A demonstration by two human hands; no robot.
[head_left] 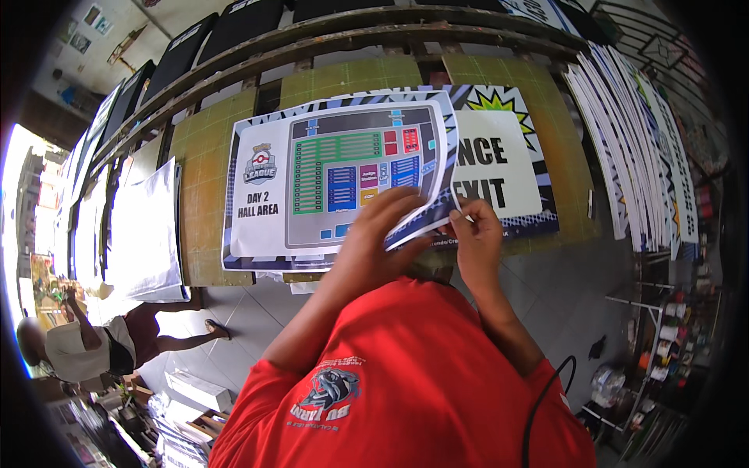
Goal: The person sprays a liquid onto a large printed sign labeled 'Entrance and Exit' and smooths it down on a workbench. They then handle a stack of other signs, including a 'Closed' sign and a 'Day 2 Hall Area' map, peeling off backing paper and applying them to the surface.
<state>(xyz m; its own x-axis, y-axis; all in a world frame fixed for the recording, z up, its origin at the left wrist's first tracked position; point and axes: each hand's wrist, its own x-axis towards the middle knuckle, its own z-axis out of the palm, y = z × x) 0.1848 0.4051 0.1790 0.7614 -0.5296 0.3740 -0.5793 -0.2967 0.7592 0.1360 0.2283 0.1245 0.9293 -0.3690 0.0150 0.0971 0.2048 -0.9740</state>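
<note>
Showing small containers point(669, 333) on a metal-framed rack point(644, 304) at right, contents too small to tell. Pinching, over a worn, olive-green gridded tabletop point(204, 210), the curled right edge of a glossy, rectangular, colour-blocked paper sheet point(343, 183) with the right hand point(477, 232), thumb and forefinger together; curving the left hand point(378, 234) over the lower edge, cannot tell whether clamped.

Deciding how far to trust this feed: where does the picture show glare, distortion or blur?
Head view: the bright patch at the left edge is washed out; head view: the long wooden rail bows into an arc, and the corners go black; head view: the printed sheet and right hand look fairly sharp.
</note>
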